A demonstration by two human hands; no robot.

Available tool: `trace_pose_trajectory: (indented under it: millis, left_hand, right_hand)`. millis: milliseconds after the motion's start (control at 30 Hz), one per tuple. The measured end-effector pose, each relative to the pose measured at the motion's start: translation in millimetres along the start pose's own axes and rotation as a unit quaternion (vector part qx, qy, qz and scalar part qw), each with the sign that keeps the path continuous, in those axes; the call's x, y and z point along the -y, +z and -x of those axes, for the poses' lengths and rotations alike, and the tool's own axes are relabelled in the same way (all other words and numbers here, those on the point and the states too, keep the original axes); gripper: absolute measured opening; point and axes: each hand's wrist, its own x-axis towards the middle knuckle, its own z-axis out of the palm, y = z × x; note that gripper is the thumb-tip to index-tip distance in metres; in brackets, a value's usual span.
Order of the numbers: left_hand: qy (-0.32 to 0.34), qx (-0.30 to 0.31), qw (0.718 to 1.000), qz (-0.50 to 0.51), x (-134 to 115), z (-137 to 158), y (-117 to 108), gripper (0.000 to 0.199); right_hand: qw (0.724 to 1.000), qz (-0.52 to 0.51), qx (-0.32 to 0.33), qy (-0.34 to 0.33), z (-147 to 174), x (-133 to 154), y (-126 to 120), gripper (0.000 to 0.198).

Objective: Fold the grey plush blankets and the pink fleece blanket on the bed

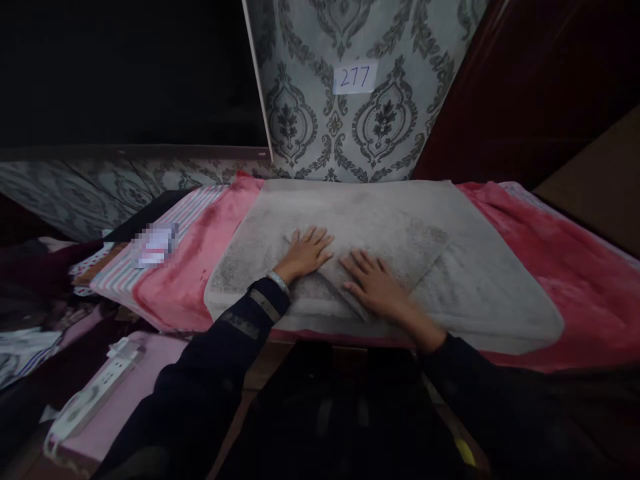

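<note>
A large light grey cloth [500, 293] with darker mottled patches lies spread over a pink-and-red cover. On its middle is a smaller grey piece of fabric [400, 247] with slanting edges, coming to a corner at the front; I cannot tell whether it is separate or a fold. My left hand [306, 253] rests palm down near its left edge, fingers spread, a bracelet at the wrist. Palm down as well, my right hand [375, 283] lies on the fabric just right of the front corner, slightly blurred, fingers apart. Neither hand grips anything.
Behind the surface is a patterned wall with a paper marked 277 [355, 77]. A large dark screen [125, 73] stands at the left. A pixelated item [156, 245] lies on striped cloth. Lower left is a white power strip [97, 390]. Brown board [600, 180] leans at right.
</note>
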Motion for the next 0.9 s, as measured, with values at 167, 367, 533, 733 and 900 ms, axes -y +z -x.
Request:
trace_pose_trajectory:
  millis: [167,367,533,733,900]
  left_hand:
    - [-0.029,-0.001,0.997,0.076,4,4,7,0.056]
    - [-0.267,-0.25,0.779,0.509,8,48,12,0.05]
    - [-0.279,-0.218,0.446,0.822,-13,93,16,0.026]
    - [-0.296,-0.134,0.372,0.87,-24,92,1,0.012]
    - [-0.317,-0.152,0.391,0.85,-28,83,-2,0.012]
  right_hand:
    - [0.999,0.005,-0.052,0.011,35,13,16,0.054]
    - [0.994,-0.056,-0.098,-0.002,74,1,27,0.055]
    - [0.992,-0.052,-0.112,0.002,97,1,30,0.074]
    - [0.987,-0.024,-0.156,0.029,92,7,33,0.089]
    - [0.981,-0.065,-0.182,0.032,88,2,34,0.075]
